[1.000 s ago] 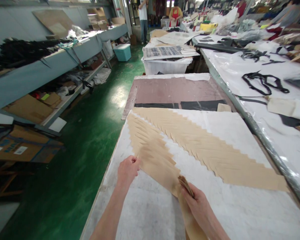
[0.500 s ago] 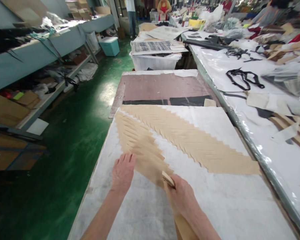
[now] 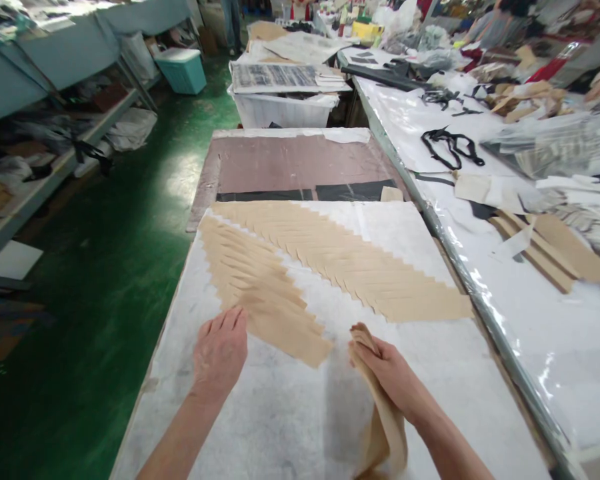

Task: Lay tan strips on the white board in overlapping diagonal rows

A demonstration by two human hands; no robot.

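Overlapping tan fabric strips point(image 3: 260, 280) lie in a stepped, slanting row on the white-covered board point(image 3: 270, 413). At the near left end of this row, my left hand point(image 3: 221, 350) rests with its fingers flat and side by side, fingertips touching the nearest strip's end; its thumb is hidden. My right hand point(image 3: 393, 373) is closed around a folded bundle of tan fabric strips point(image 3: 383, 417), whose tail hangs down toward me. That hand is right of the row, apart from it. Farther right lies a second row of overlapping tan strips point(image 3: 340, 257).
Beyond the white cover is a brownish board point(image 3: 290, 163) with black strips. A white bin point(image 3: 283, 110) stands behind it. On the right, a long plastic-covered table point(image 3: 520, 333) holds black straps point(image 3: 453, 147) and tan pieces point(image 3: 540, 250). Green floor and shelving lie left.
My right hand has moved right, away from the left row, carrying the bundle. The nearest strip now lies with its right end uncovered. My left hand stays by its left end; the view has shifted.
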